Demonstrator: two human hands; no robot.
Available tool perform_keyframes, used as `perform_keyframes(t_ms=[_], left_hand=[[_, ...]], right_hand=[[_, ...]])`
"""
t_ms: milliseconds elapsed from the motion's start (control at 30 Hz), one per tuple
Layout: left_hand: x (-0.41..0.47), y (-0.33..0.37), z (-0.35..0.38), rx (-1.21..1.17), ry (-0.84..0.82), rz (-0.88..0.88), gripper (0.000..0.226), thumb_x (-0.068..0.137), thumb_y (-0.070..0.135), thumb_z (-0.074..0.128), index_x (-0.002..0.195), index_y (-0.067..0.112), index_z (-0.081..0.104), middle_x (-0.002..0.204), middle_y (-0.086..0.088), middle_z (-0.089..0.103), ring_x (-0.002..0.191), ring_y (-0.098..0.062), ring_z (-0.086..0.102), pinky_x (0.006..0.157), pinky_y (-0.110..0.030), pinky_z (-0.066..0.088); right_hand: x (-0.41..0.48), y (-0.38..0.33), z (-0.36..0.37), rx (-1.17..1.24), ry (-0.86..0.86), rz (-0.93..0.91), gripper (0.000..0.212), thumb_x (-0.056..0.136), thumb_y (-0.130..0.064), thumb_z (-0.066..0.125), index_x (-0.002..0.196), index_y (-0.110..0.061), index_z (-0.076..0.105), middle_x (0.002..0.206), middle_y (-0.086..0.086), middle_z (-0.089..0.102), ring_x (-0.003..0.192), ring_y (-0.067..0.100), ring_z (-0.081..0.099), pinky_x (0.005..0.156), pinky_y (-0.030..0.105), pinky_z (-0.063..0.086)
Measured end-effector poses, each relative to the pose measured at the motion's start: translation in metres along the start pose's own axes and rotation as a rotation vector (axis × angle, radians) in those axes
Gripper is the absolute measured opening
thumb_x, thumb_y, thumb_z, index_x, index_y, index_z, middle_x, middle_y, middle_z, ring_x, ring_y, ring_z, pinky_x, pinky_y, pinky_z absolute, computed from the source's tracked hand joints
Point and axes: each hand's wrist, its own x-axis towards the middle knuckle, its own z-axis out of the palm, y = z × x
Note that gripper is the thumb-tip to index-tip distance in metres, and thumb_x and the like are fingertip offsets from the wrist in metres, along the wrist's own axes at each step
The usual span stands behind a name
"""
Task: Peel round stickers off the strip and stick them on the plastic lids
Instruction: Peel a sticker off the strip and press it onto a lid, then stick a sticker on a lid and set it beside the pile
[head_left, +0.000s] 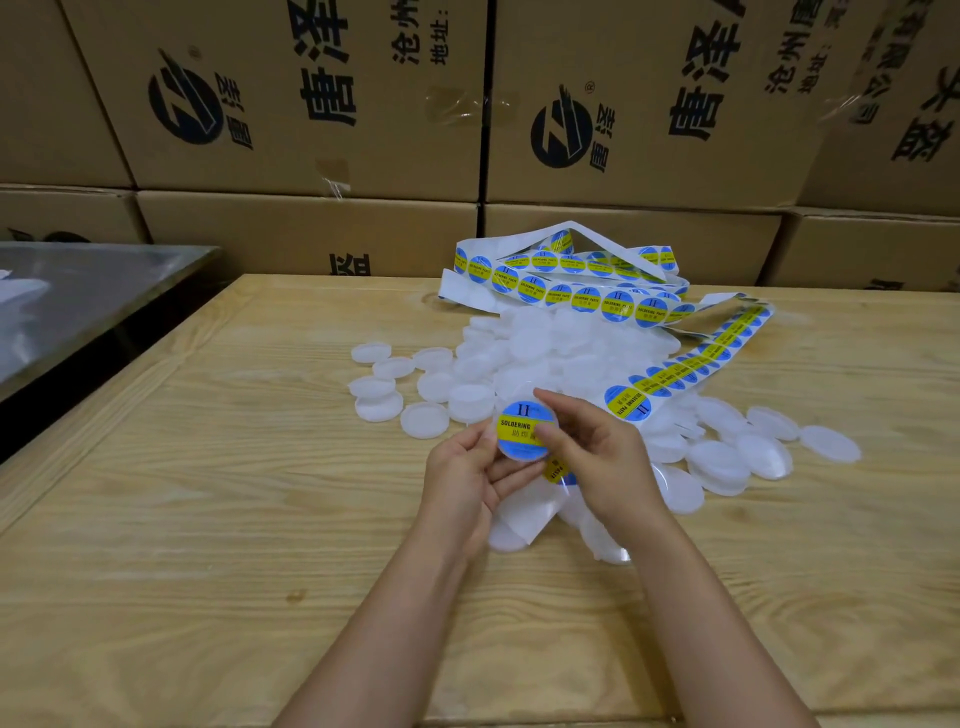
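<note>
Wooden table (208, 519) under lids (519, 358), sticker strip (571, 296).

Centre of frame: both hands raised over the wooden table (208, 519), sharing one white lid (519, 453). Left hand (467, 470) cups it from the lower left. Right hand (597, 457) pinches it from the right, thumb flat on the blue-and-yellow sticker (517, 423) on its face.

Just above centre: heap of bare lids (545, 353), strays scattered to either side.

Sticker strip (597, 299) lies looped over the heap's far side, one run trailing down toward the right hand.

Top of frame: stacked cardboard boxes (311, 130). Left edge: grey metal table (104, 280).
</note>
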Motion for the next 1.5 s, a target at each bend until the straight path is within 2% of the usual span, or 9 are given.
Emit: perform_keyframes(t_ms=[400, 633, 767, 867, 1033, 1233, 1300, 1400, 1500], left_hand=[[-0.001, 0.002, -0.001, 0.348, -0.058, 0.077, 0.016, 0.092, 0.002, 0.054, 0.104, 0.005, 0.063, 0.089, -0.010, 0.073, 0.078, -0.018, 0.071, 0.066, -0.024, 0.057], [0.031, 0.063, -0.063, 0.417, 0.600, 0.257, 0.032, 0.088, -0.003, 0.048, 0.118, 0.005, 0.059, 0.099, -0.014, 0.063, 0.070, -0.019, 0.061, 0.053, -0.022, 0.054], [0.042, 0.096, -0.126, 0.932, 0.913, 0.277, 0.040, 0.087, 0.003, 0.048, 0.125, 0.011, 0.059, 0.120, -0.016, 0.062, 0.106, -0.030, 0.057, 0.087, -0.030, 0.042], [0.046, 0.113, -0.155, 1.195, 1.010, 0.244, 0.037, 0.090, 0.011, 0.047, 0.125, 0.014, 0.057, 0.124, -0.022, 0.058, 0.116, -0.039, 0.051, 0.100, -0.040, 0.035], [0.053, 0.120, -0.177, 1.504, 1.114, 0.105, 0.038, 0.093, 0.018, 0.044, 0.129, 0.015, 0.054, 0.129, -0.024, 0.049, 0.122, -0.039, 0.041, 0.102, -0.043, 0.026], [0.055, 0.112, -0.161, 1.416, 1.208, 0.216, 0.040, 0.093, 0.026, 0.045, 0.131, 0.013, 0.051, 0.137, -0.020, 0.042, 0.126, -0.038, 0.033, 0.104, -0.045, 0.022], [0.051, 0.100, -0.138, 1.324, 1.146, 0.480, 0.038, 0.091, 0.019, 0.047, 0.128, 0.013, 0.052, 0.133, -0.018, 0.047, 0.123, -0.037, 0.038, 0.103, -0.045, 0.023], [0.039, 0.065, -0.084, 1.228, 0.631, 0.839, 0.037, 0.085, 0.011, 0.048, 0.122, 0.008, 0.056, 0.109, -0.011, 0.064, 0.103, -0.029, 0.056, 0.093, -0.039, 0.037], [0.025, 0.025, -0.030, 1.267, 0.021, 0.734, 0.046, 0.081, 0.022, 0.050, 0.126, 0.021, 0.053, 0.097, 0.006, 0.067, 0.095, -0.012, 0.058, 0.088, -0.025, 0.038]], right_hand=[[0.001, 0.006, -0.007, -0.122, 0.201, 0.036, 0.015, 0.090, -0.013, 0.060, 0.093, -0.021, 0.071, 0.076, -0.007, 0.073, 0.066, 0.005, 0.065, 0.059, 0.019, 0.052], [0.005, 0.004, -0.022, -0.376, 0.513, -0.050, 0.012, 0.092, -0.021, 0.056, 0.087, -0.022, 0.067, 0.074, -0.013, 0.065, 0.067, -0.007, 0.055, 0.062, 0.006, 0.040], [0.006, 0.003, -0.024, -0.476, 0.559, -0.062, 0.013, 0.092, -0.018, 0.056, 0.091, -0.016, 0.068, 0.081, -0.004, 0.066, 0.070, 0.001, 0.054, 0.066, 0.016, 0.039], [0.007, 0.006, -0.025, -0.609, 0.556, -0.080, 0.014, 0.090, -0.014, 0.057, 0.097, -0.011, 0.069, 0.097, 0.001, 0.068, 0.090, 0.022, 0.055, 0.082, 0.032, 0.041], [0.008, 0.012, -0.026, -0.789, 0.521, -0.099, 0.018, 0.088, -0.013, 0.060, 0.105, -0.010, 0.067, 0.112, 0.003, 0.066, 0.103, 0.029, 0.046, 0.084, 0.022, 0.026], [0.009, 0.012, -0.027, -0.808, 0.512, -0.097, 0.021, 0.089, -0.013, 0.059, 0.107, -0.009, 0.066, 0.112, 0.010, 0.064, 0.103, 0.028, 0.047, 0.088, 0.026, 0.026], [0.010, 0.011, -0.027, -0.787, 0.526, -0.066, 0.024, 0.089, -0.012, 0.057, 0.111, -0.008, 0.064, 0.113, 0.013, 0.061, 0.105, 0.029, 0.048, 0.090, 0.028, 0.028], [0.009, 0.010, -0.027, -0.717, 0.551, 0.021, 0.030, 0.090, -0.012, 0.055, 0.120, -0.006, 0.059, 0.120, 0.017, 0.055, 0.111, 0.030, 0.047, 0.098, 0.034, 0.030], [0.008, 0.010, -0.028, -0.635, 0.550, 0.126, 0.040, 0.087, -0.011, 0.060, 0.126, -0.011, 0.054, 0.127, 0.015, 0.049, 0.120, 0.029, 0.043, 0.102, 0.035, 0.032]])
